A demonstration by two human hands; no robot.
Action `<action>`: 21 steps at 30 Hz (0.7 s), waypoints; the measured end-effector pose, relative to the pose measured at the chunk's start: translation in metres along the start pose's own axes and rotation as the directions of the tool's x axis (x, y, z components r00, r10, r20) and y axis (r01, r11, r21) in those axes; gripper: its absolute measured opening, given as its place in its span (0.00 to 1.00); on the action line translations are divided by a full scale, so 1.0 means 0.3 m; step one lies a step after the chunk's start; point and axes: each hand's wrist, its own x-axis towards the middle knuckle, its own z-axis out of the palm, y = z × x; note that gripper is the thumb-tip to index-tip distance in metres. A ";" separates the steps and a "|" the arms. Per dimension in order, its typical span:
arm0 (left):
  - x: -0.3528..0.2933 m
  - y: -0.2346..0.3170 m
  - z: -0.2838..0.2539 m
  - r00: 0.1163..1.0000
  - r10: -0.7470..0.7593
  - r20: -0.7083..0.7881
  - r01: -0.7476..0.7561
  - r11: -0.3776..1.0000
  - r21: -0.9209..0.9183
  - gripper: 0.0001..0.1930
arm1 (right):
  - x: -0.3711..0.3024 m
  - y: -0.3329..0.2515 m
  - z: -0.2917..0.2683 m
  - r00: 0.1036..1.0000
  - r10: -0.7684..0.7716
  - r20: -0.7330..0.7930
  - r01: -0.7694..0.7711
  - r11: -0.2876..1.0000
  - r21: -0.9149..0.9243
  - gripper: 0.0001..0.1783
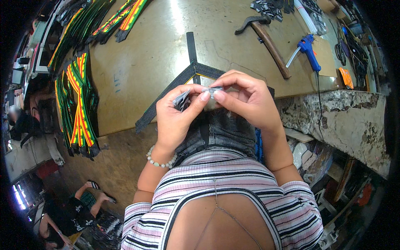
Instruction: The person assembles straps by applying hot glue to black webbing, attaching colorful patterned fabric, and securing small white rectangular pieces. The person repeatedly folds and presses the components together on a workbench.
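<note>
Tabletop (pixel 137 54): smooth, glossy | black strap (pixel 166 92): coarse woven cloth, matt | hammer handle (pixel 270 49): wood | hammer head (pixel 253 20): dark metal | glue gun (pixel 309 52): smooth plastic | ledge (pixel 346 121): rough, flaking | striped top (pixel 221 175): ribbed cloth | bracelet (pixel 161 163): glossy beads

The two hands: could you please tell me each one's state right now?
Left hand: closed, pinching a small grey piece, with more grey pieces in its grip.
Right hand: closed, pinching the same piece.
</note>
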 end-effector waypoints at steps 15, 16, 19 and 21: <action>0.012 0.008 -0.009 0.999 -0.036 0.017 0.033 0.985 0.171 0.07 | -0.006 0.072 0.006 0.993 -0.001 -0.115 0.014 0.994 0.108 0.10; 0.012 0.008 -0.017 0.995 -0.099 0.013 0.094 0.977 0.194 0.07 | -0.005 0.080 0.005 0.992 0.024 -0.124 -0.012 0.995 0.097 0.10; 0.016 0.001 -0.033 0.979 -0.203 0.009 0.195 0.954 0.227 0.07 | 0.008 0.099 0.005 0.989 0.072 -0.133 -0.061 0.995 0.083 0.10; 0.027 -0.010 -0.038 0.983 -0.185 -0.011 0.182 0.953 0.243 0.07 | 0.030 0.104 0.003 0.978 0.136 -0.159 -0.131 0.990 0.043 0.11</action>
